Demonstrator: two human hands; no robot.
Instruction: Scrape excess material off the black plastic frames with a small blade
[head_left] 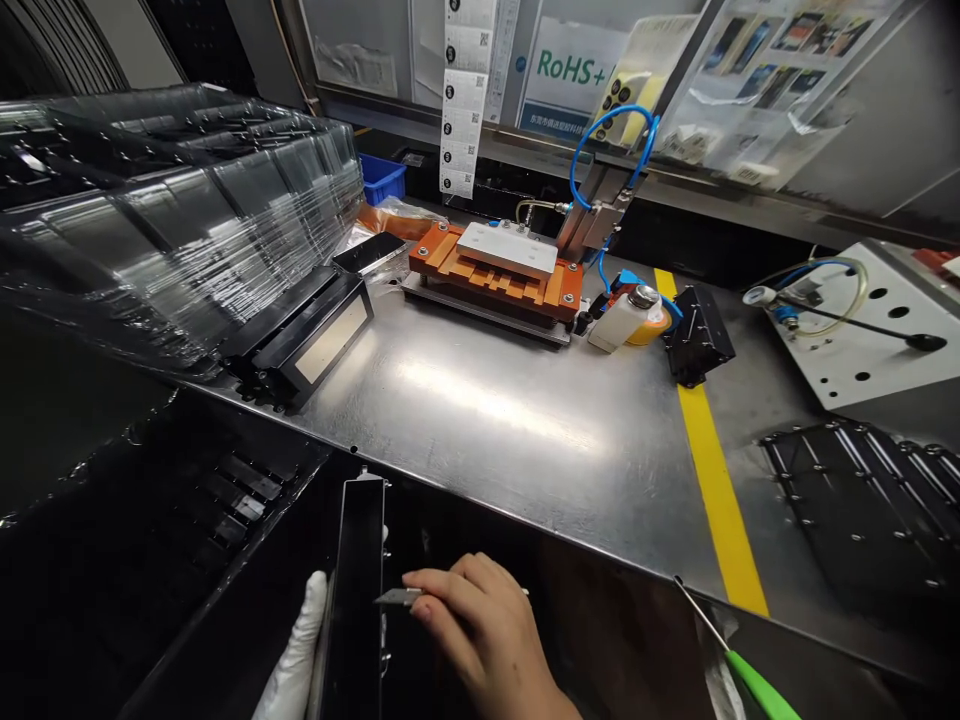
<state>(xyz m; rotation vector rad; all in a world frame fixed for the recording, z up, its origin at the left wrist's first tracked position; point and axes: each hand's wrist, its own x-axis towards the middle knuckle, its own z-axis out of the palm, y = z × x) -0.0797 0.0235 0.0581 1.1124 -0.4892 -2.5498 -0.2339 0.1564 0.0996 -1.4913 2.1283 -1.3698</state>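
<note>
At the lower middle of the head view, a long black housing (361, 580) stands on end, with small metal bits along its right edge. My left hand (291, 660), in a white glove, grips it from the left side. One finger shows along its wall and the others are hidden. My bare right hand (487, 625) is closed round a craft knife (397, 597). Its short pointed blade reaches the right edge of the housing; whether it touches I cannot tell.
A steel table (487, 420) lies ahead, bearing an orange press fixture (495, 270), a black light box (315, 335) and a black block (699, 335). Stacked clear trays (225, 220) stand left. A green-handled screwdriver (757, 685) hangs at the front edge. Black parts (862, 500) lie right.
</note>
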